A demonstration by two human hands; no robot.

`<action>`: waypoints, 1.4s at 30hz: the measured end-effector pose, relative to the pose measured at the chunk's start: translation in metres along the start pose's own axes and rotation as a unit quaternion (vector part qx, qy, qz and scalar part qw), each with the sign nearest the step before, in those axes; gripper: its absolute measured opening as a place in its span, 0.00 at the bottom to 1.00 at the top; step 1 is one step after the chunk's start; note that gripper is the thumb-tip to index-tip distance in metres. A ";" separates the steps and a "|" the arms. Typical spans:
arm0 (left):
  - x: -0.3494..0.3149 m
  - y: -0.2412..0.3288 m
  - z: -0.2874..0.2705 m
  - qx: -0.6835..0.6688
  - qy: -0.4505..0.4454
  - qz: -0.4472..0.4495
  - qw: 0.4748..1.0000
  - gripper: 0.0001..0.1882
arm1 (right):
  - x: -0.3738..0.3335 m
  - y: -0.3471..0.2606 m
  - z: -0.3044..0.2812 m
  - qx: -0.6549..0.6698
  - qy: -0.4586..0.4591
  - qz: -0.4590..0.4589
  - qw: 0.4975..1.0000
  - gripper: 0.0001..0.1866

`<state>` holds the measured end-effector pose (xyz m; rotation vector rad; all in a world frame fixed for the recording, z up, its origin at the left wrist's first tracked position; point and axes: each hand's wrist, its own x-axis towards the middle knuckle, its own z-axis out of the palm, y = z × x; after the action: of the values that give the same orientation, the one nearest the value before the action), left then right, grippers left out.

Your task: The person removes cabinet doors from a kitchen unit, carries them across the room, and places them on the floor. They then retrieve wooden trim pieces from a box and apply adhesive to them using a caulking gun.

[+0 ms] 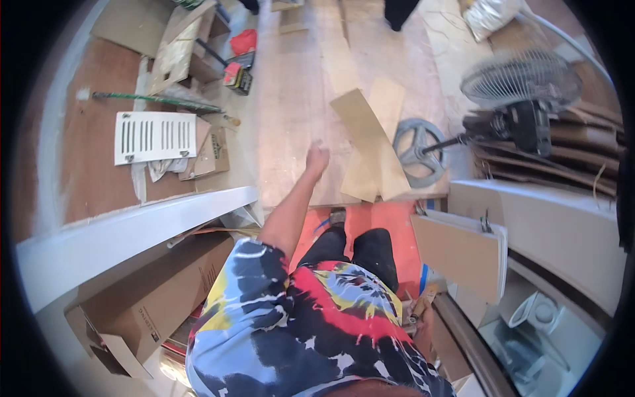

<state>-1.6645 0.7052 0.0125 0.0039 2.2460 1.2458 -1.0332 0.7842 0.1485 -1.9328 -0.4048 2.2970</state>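
Note:
My left hand [317, 159] reaches forward over a pale plywood surface [284, 99]. Motion blurs its fingers, so I cannot tell whether they are open or closed. To its right, two thin wooden boards [370, 135] lie crossed on the plywood, beside the grey round base [421, 171] of a fan. Down by my right hip, my right hand [423, 324] is partly hidden by my shirt. It is closed around a small brownish object [417, 308] whose kind I cannot make out.
A black standing fan [522, 92] rises at the right. White panels [456, 255] lean near my right side. An open cardboard box [159, 298] stands at the lower left, behind a white ledge [145, 218]. A white slotted panel [156, 137] lies farther left.

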 end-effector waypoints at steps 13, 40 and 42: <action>-0.213 -0.221 -0.151 -0.108 -0.048 -0.423 0.899 0.06 | 0.090 -0.101 0.217 -0.446 0.068 0.080 0.889 0.22; 0.152 0.082 -0.320 0.040 -0.207 -0.333 0.919 0.12 | 0.089 -0.295 0.698 -0.325 -0.165 0.000 0.931 0.20; 0.192 0.077 -0.317 0.097 -0.226 -0.301 0.921 0.13 | 0.087 -0.309 0.717 -0.264 -0.165 -0.003 0.950 0.21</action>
<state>-1.9966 0.5526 0.1112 -0.2759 1.7557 0.6097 -1.7773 1.0087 0.2598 -1.7035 -1.1619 2.7168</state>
